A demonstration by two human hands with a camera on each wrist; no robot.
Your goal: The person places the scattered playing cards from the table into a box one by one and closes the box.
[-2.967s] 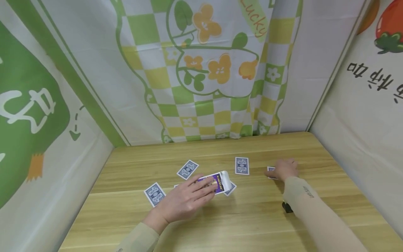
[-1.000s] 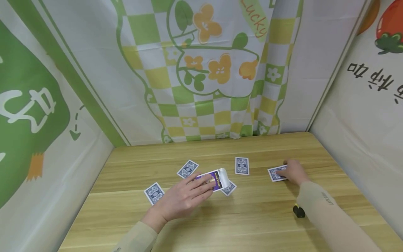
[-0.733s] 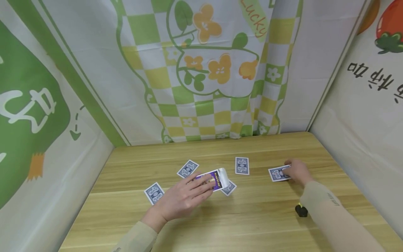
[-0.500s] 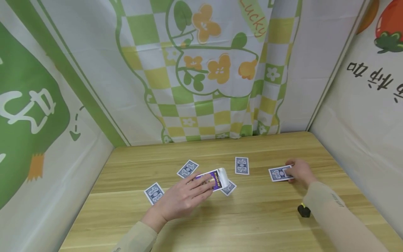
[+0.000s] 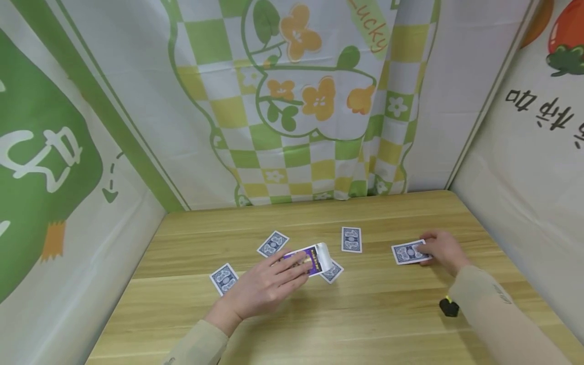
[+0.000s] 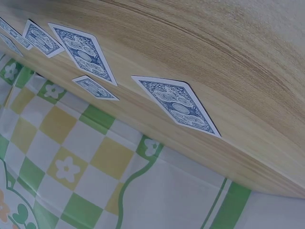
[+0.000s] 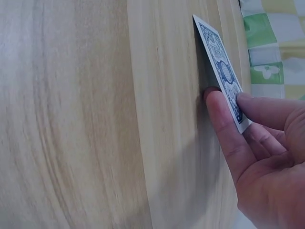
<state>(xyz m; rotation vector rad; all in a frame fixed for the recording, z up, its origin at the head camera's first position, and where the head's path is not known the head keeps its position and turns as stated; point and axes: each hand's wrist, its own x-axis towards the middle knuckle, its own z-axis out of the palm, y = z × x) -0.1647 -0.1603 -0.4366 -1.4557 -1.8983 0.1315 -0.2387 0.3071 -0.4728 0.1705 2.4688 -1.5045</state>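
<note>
My right hand (image 5: 443, 251) pinches a blue-backed playing card (image 5: 406, 252) by its right end. In the right wrist view the thumb lies on the card's back (image 7: 217, 59) and a finger sits beneath; the card tilts up off the table near the hand. My left hand (image 5: 264, 286) holds a purple card box (image 5: 315, 261), its white flap end toward the right, fingers laid across its front; the thumb is hidden. Below the box a card (image 5: 333, 272) is partly covered. Another card (image 5: 223, 279) lies beside the left wrist. The left wrist view does not show the left hand.
Face-down cards lie farther back on the wooden table (image 5: 365, 324): one card left of centre (image 5: 272, 244) and one card right of centre (image 5: 351, 240). A small black object with yellow (image 5: 449, 307) shows beside the right sleeve. Printed cloth (image 5: 301, 167) hangs behind the table.
My right hand has gone from covering most of its card to pinching the right end, and has shifted right, uncovering the card's back. The left hand and box have barely moved.
</note>
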